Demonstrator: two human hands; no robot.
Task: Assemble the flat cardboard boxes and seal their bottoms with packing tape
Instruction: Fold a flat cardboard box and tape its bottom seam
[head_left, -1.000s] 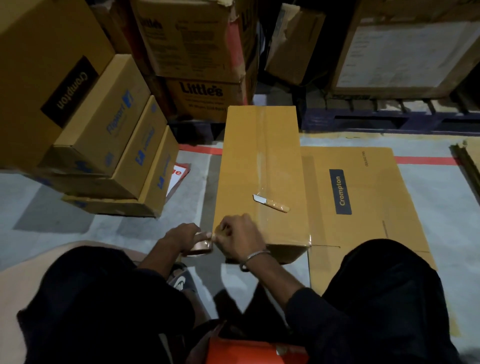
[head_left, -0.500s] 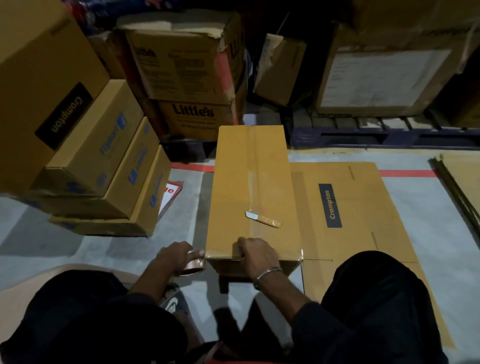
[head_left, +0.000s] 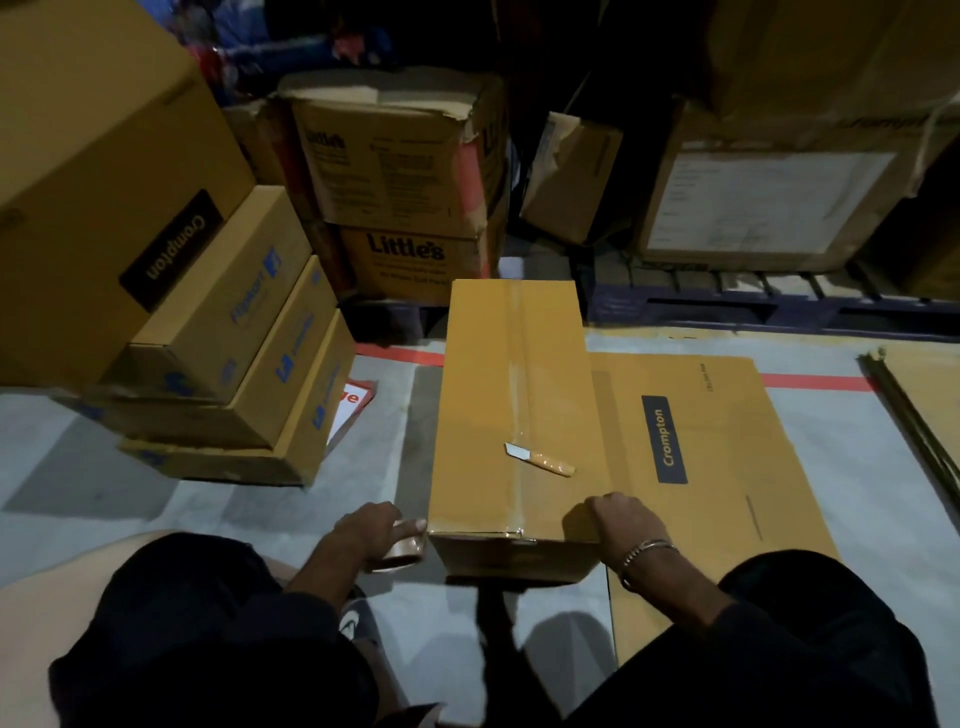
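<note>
On floor: one assembled box (head_left: 509, 415), one tape roll (head_left: 397, 551), one cutter (head_left: 540, 460).

— Location entry, as I read it from my remote feed: a warehouse or packing storeroom.

— Evidence?

— Item one: stacked shipping cartons (head_left: 218, 332) on my left, printed with brand names. Item two: worn, torn Little's cartons (head_left: 405, 208) piled two high at the back. Item three: a dark pallet (head_left: 779, 306) carrying a large carton with a paper label (head_left: 769, 202). Item four: grey concrete floor (head_left: 104, 509) with a red marking line (head_left: 815, 382). Item five: flat cardboard (head_left: 727, 467) laid on the floor, more stacked at the right edge. Lighting dim throughout.
</note>
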